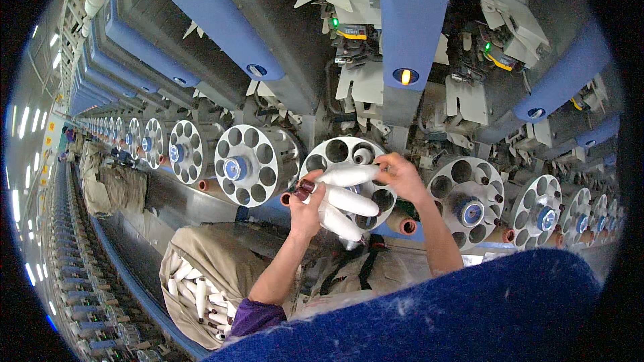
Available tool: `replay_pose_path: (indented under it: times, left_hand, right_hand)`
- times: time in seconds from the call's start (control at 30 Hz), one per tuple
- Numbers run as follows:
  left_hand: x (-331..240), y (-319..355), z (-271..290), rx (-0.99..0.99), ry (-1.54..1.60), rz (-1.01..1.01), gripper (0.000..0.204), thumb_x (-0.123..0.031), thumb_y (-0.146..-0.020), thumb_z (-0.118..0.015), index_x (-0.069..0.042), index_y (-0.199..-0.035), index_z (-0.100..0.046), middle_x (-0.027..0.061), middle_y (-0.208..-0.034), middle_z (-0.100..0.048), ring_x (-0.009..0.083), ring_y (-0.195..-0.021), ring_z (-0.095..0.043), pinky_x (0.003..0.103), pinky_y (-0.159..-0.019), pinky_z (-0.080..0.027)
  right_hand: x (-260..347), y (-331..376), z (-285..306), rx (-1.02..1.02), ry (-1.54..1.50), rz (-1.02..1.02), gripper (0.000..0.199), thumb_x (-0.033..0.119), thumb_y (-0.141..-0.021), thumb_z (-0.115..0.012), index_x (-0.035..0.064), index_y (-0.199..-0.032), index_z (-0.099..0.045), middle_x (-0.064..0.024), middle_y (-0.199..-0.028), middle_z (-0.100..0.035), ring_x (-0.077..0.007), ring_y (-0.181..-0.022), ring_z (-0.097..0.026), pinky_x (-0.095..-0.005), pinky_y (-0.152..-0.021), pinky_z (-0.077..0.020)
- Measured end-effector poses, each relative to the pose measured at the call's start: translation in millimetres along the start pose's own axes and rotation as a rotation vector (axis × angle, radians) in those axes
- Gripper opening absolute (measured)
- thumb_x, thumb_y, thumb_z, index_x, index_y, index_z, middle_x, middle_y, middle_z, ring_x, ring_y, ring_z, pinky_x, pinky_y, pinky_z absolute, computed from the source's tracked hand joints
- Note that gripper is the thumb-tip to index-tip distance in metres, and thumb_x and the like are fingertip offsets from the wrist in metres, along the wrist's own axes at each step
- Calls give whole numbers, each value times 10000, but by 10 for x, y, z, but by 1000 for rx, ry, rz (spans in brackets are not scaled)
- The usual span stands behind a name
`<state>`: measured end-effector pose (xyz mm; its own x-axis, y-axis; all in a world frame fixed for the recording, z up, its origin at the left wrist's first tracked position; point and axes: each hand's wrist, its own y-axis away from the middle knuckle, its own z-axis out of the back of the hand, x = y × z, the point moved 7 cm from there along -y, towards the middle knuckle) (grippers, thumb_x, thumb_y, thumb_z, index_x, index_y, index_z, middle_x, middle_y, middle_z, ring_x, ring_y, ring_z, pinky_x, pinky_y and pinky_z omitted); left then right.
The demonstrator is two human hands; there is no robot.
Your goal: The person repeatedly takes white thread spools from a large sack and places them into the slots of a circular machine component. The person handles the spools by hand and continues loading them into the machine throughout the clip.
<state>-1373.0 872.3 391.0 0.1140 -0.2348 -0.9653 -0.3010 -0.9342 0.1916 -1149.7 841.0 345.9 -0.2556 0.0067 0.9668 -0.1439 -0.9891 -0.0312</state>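
Observation:
My left hand (307, 214) is closed round the brown ends of a fan of white yarn bobbins (351, 201). Three of their wound bodies show, pointing right. The fingers of my right hand (400, 177) close on the right-hand tip of the uppermost bobbin (347, 175), which the left hand also touches near its other end. Right behind them stands a round magazine (313, 162) with a ring of dark pockets. A bobbin end (363, 155) shows in one of its upper pockets. The hands and bobbins hide the magazine's middle.
A row of similar magazines (227, 154) with blue hubs runs to both sides. At lower left hangs a beige cloth bag (225, 255) holding many white bobbins (201, 298). Blue machine panels (410, 27) jut overhead. A brown-ended tube (406, 226) lies below the magazine, right of centre.

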Motion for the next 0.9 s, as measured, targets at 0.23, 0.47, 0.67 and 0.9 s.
replay_pose_path:
  times: [0.23, 0.47, 0.67, 0.9]
  left_hand:
    - [-97, -134, -69, -50, -42, -9, 284, -78, -850, -569, -46, -1132, -545, 50, -966, -580, 125, -842, -549, 269, -725, -459]
    - [-307, -66, -453, 135, -468, -337, 326, -61, -780, -642, -103, -1096, -574, 78, -1225, -392, 118, -798, -459, 253, -755, -422]
    - [-225, -64, -154, 38, -305, -301, 322, 11, -767, -602, -44, -1081, -554, 115, -1328, -377, 253, -1206, -435, 345, -976, -353]
    - [36, -109, 29, 82, 377, -24, 102, -95, -884, -542, -68, -979, -516, 88, -1174, -522, 287, -1034, -571, 448, -806, -521]
  right_hand:
    - [-170, 63, -171, -363, -48, 151, 116, 103, -739, -671, 21, -809, -626, -79, -870, -604, -243, -752, -609, -317, -637, -479]
    - [-244, 110, -229, -362, -439, -145, 130, 152, -928, -469, 39, -868, -491, -31, -731, -513, -97, -531, -377, -237, -498, -326]
    - [336, 371, 41, -174, -912, 10, 173, 245, -942, -464, 88, -867, -467, 15, -630, -447, -60, -503, -306, -214, -461, -261]
    - [163, 593, -351, -157, 20, -81, 224, 105, -794, -654, 5, -990, -612, -14, -745, -513, -91, -674, -475, -240, -597, -396]
